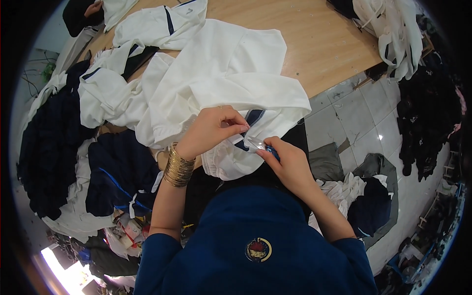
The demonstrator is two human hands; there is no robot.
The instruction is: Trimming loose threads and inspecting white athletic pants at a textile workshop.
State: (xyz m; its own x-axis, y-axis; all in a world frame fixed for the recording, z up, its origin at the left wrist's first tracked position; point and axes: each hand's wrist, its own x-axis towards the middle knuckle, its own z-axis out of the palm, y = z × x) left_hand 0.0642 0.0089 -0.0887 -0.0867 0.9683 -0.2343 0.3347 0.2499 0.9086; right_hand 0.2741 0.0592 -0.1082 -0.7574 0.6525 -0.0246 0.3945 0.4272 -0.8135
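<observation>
A white garment (235, 56) with navy trim (254, 117) lies bunched over the table's near edge, and its gathered elastic end hangs close to my body. My left hand (211, 129), with gold bangles at its wrist, rests over the cloth. Its thumb and forefinger are pinched together beside the navy trim; what lies between them is too small to make out. In my right hand (291, 166) is a pair of thread snips (256, 143) with a blue handle. Their metal blades point left at the trim, just below my left fingertips.
The wooden table (314, 37) stretches away in front. More white garments (184, 22) lie at its far left, near another person's hand (93, 8). Navy clothes (120, 172) are heaped at my left. White cloths (393, 34) hang over the right corner, above a tiled floor (366, 105) with further piles.
</observation>
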